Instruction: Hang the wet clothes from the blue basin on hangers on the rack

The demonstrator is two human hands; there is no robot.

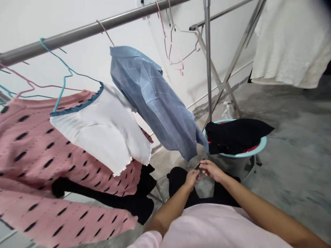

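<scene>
Blue shirt point(160, 106), mid-frame, is being suspended; likely light, soft; collar point(126, 51) hold advised. Hands point(192, 177) point(210, 169) half-curled; whether holding, cannot tell.

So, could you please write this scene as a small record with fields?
Left hand: close to right hand; any held object unclear
Right hand: below blue checked shirt; grip also unclear
Hanging from grey metal rail: blue checked shirt; white blue-trimmed top; pink black-dashed sweater
Pale-blue round basin: black cloth over red cloth
</scene>
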